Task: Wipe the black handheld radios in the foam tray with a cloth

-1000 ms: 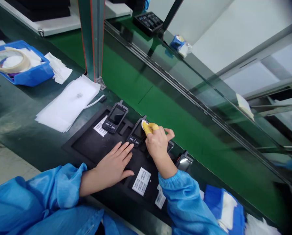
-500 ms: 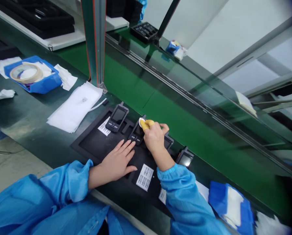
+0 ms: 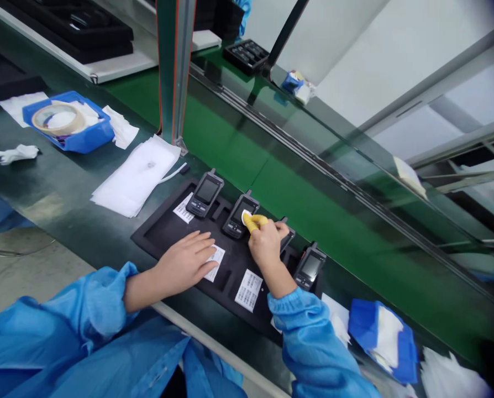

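Black tray (image 3: 159, 235): left hand (image 3: 184, 262) slid back, flat on label (image 3: 214, 261); right hand (image 3: 266, 243) still pinching pad on handset (image 3: 239, 215).

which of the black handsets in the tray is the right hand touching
The second black handset from the left: the right hand presses a yellow-capped fingertip on its screen. The other handsets sit untouched in the black foam tray.

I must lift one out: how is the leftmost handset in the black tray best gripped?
Grip the leftmost handset by its two long side edges, coming from above. It lies flat and screen-up in the black tray, so the sides avoid touching the glass.
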`<state>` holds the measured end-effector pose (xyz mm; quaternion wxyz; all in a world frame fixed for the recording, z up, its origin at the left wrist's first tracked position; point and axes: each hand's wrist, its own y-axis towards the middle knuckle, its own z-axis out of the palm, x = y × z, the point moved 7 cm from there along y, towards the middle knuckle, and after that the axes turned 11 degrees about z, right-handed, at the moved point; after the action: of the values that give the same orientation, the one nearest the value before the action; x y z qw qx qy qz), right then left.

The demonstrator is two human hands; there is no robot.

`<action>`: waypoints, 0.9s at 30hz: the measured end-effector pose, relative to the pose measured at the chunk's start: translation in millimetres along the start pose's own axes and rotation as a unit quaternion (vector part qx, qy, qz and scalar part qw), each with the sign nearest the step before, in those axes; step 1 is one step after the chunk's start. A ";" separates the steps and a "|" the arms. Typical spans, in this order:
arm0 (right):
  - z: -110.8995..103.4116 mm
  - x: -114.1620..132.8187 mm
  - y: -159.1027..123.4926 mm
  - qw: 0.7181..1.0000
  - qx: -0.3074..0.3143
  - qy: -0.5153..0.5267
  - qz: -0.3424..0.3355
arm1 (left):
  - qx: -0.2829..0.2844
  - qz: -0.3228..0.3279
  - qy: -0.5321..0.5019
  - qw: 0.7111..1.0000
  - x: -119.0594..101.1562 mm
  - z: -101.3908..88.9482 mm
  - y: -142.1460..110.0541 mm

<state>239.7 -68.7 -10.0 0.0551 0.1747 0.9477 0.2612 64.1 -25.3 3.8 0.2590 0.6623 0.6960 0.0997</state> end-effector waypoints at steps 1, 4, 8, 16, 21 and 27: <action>-0.1 3.4 -6.4 1.000 0.005 0.004 -0.013 | -0.014 -0.012 0.007 1.000 7.3 -6.1 -4.3; -7.4 22.4 -27.5 0.998 0.015 0.020 -0.058 | -0.031 -0.050 0.036 0.998 30.3 -15.4 -16.3; -18.6 40.8 -11.8 0.998 0.001 0.035 -0.061 | 0.012 -0.074 0.057 0.996 50.4 -9.1 -23.1; 16.0 70.6 90.7 0.997 -0.016 0.003 -0.070 | 0.116 -0.110 0.036 0.987 58.6 10.7 -21.9; 23.8 90.6 53.7 0.991 0.017 0.013 -0.132 | 0.112 -0.111 0.016 0.987 58.4 13.4 -22.8; 22.4 94.1 61.8 0.989 0.014 0.011 -0.144 | 0.097 -0.107 0.015 0.989 57.3 13.0 -22.3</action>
<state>175.0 25.4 1.4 0.0795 0.0347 0.9671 0.2390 51.8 25.5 -31.1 0.1919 0.6048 0.7728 0.0133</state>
